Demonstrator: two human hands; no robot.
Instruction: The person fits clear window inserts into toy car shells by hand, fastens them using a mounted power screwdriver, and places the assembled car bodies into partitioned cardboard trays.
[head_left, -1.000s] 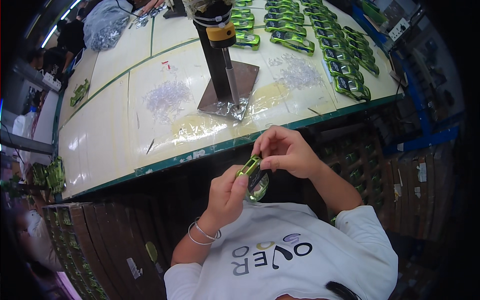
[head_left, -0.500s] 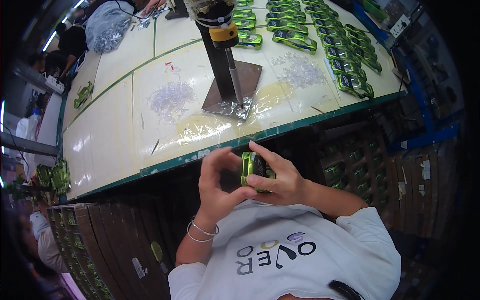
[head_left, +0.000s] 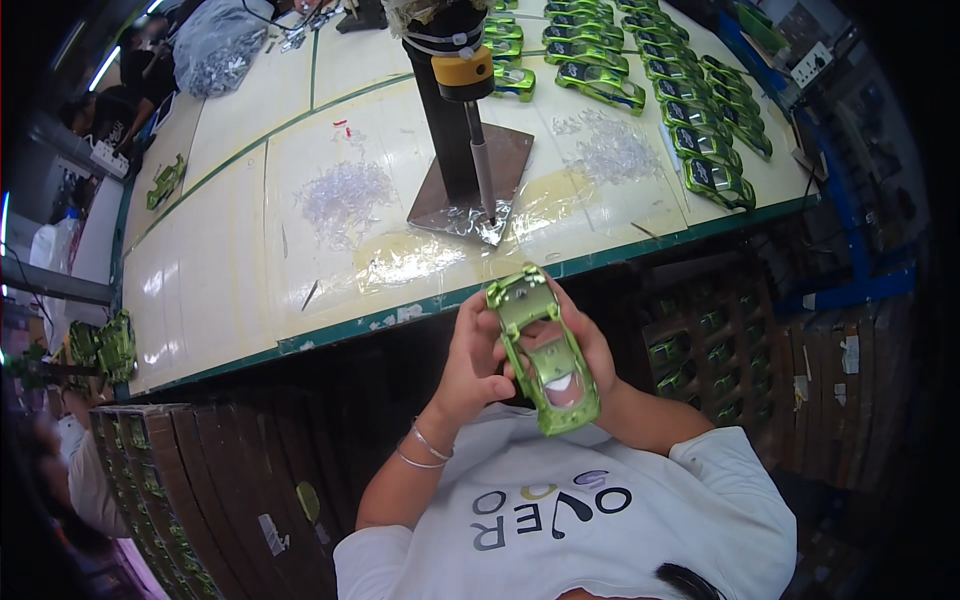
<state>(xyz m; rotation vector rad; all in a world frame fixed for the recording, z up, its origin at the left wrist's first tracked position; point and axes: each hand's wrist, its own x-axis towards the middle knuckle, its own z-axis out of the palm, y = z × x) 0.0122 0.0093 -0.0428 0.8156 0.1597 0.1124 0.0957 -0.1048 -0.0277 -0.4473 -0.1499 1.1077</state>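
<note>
A green toy car body shell [head_left: 548, 352] is held in front of my chest, just off the table's near edge, its hollow underside facing up. My right hand [head_left: 592, 350] grips it along the right side, with the fingers partly hidden behind the shell. On the other side, my left hand [head_left: 474, 362] closes on the shell's left edge, its thumb low beside it. Beyond the hands stands a press-like tool with a yellow collar [head_left: 464, 72] and a slim rod [head_left: 483, 170] pointing down at a brown metal plate [head_left: 428, 212].
Rows of green car shells [head_left: 700, 145] line the table's right side. Piles of small clear plastic parts [head_left: 345, 200] lie left and right of the plate. Stacked brown trays [head_left: 230, 480] stand at lower left, and more trays [head_left: 710, 350] at right. The green table edge [head_left: 400, 314] runs before me.
The car shell has been turned from its side to show its hollow underside. My left hand, earlier with fingers raised apart from it, has come in against its left edge.
</note>
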